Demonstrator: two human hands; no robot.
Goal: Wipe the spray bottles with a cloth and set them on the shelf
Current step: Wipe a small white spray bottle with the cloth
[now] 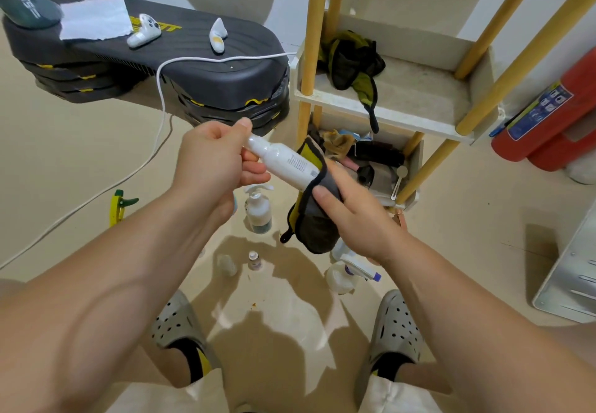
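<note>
White bottle [287, 162]: held in the air, tilted, above the floor and just left of the shelf [419, 103], cap end up and to the left. The left hand [209, 161] pinches the cap end, fingers and thumb curled round it. The right hand [351, 206] grips the grey and yellow cloth [314, 225], which is wrapped round the bottle's lower end; the rest of the cloth hangs below the hand.

On the floor under the hands stand a pump bottle [258, 211], a trigger spray bottle [346, 269] partly hidden by the right wrist, and two small bottles [227, 265].

The shelf's upper tray holds a second dark cloth [351, 64]; the lower tray holds mixed items. A black step platform [193, 67] sits behind to the left. Red fire extinguishers [532, 122] lie right of the shelf.
</note>
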